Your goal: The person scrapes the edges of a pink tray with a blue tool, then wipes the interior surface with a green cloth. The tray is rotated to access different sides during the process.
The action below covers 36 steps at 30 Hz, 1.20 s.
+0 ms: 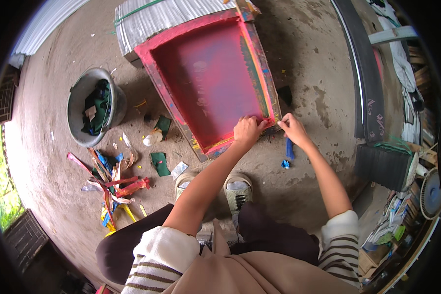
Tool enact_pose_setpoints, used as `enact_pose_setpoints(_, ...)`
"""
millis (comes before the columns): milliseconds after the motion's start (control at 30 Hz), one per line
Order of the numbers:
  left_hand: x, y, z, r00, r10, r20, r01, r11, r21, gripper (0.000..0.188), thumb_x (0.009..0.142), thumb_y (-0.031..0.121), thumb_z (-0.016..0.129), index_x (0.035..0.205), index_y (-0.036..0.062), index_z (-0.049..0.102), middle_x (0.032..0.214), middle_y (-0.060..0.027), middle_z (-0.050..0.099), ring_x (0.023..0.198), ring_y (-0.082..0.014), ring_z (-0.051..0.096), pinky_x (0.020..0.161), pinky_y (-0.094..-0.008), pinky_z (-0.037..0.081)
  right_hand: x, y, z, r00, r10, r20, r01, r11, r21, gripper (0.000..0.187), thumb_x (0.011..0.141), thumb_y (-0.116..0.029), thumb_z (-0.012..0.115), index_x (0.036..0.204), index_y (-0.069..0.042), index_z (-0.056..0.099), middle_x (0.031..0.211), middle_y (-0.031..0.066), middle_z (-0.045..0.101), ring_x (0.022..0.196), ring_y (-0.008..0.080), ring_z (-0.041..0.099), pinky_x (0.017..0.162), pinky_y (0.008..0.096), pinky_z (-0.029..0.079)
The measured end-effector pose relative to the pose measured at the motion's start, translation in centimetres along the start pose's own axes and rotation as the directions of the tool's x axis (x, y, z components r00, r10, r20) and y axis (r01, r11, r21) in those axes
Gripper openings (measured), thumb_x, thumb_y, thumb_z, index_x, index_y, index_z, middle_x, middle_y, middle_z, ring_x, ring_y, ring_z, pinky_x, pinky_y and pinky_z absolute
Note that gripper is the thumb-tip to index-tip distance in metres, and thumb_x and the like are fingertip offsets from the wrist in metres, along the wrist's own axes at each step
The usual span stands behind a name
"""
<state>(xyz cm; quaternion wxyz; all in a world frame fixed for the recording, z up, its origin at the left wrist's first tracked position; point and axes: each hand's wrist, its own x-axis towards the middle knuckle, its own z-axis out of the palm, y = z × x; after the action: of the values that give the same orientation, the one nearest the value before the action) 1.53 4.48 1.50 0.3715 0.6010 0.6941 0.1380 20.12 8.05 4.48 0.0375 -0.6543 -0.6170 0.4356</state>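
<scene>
A screen printing frame (170,98), its wooden rails smeared with red, yellow and green paint, lies before me, its far end by a corrugated grey stack. Inside it the mesh (213,73) is stained pink and purple. My left hand (247,131) is closed at the frame's near right corner, fingers curled over the rail; what is under the fingertips is hidden. Just outside that corner, my right hand (294,130) pinches with thumb and forefinger, touching or almost touching the rail. Whatever it pinches is too small to make out.
A grey bucket (75,117) with dark green scraps stands at left. Crumpled paint-stained strips (115,183) lie nearer me, beside green scraps (159,164). A blue strip (289,148) is below my right hand. Dark stacked sheets (384,166) and a round fan (431,193) line the right side.
</scene>
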Motion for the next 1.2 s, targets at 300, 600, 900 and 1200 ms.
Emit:
enact_pose_setpoints(300,1.8,2.2,5.0,0.951,-0.264,-0.162,0.241,0.959,-0.147,0.03,0.075,0.032,0.072,0.086,0.004,0.069,0.091,-0.0168,0.066,0.086,-0.0329,0.064,0.074,-0.0417,0.051,1.9,2.3,3.6,0.947,-0.214,-0.241,0.205,0.977,-0.063,0.033,0.085,-0.027,0.066,0.089,-0.004,0.043,0.085,0.0152,0.055,0.076,0.0373,0.056,0.066,0.0453,0.045)
enact_pose_setpoints(600,-0.1,1.1,4.8,0.888,0.121,-0.443,-0.19,0.975,-0.116,0.019,0.08,0.016,0.07,0.08,-0.0005,0.06,0.075,-0.0138,0.056,0.069,-0.0299,0.057,0.063,-0.0411,0.046,1.0,0.6,4.5,0.931,-0.172,-0.323,0.152,0.985,-0.088,0.032,0.086,-0.026,0.063,0.096,-0.005,0.041,0.092,0.0187,0.056,0.081,0.0427,0.059,0.066,0.0497,0.049)
enact_pose_setpoints(900,1.9,2.3,-4.4,0.932,0.135,-0.336,-0.207,0.96,-0.188,0.019,0.08,0.019,0.071,0.086,0.002,0.065,0.079,-0.0128,0.062,0.069,-0.023,0.06,0.064,-0.0354,0.048,0.2,1.1,4.2,0.915,-0.164,-0.369,0.157,0.986,-0.049,0.03,0.086,-0.017,0.065,0.091,-0.005,0.038,0.084,0.0152,0.05,0.078,0.0415,0.053,0.065,0.0484,0.043)
enact_pose_setpoints(1200,-7.4,-5.7,-15.0,0.874,0.473,0.113,-0.486,0.859,0.161,0.048,0.083,0.015,0.065,0.127,0.0089,0.045,0.088,-0.016,0.061,0.084,-0.0335,0.061,0.076,-0.0416,0.05,1.6,2.2,4.4,0.91,-0.217,-0.354,0.138,0.962,-0.235,0.032,0.083,-0.018,0.066,0.1,-0.004,0.043,0.096,0.0205,0.051,0.089,0.0438,0.056,0.075,0.0509,0.047)
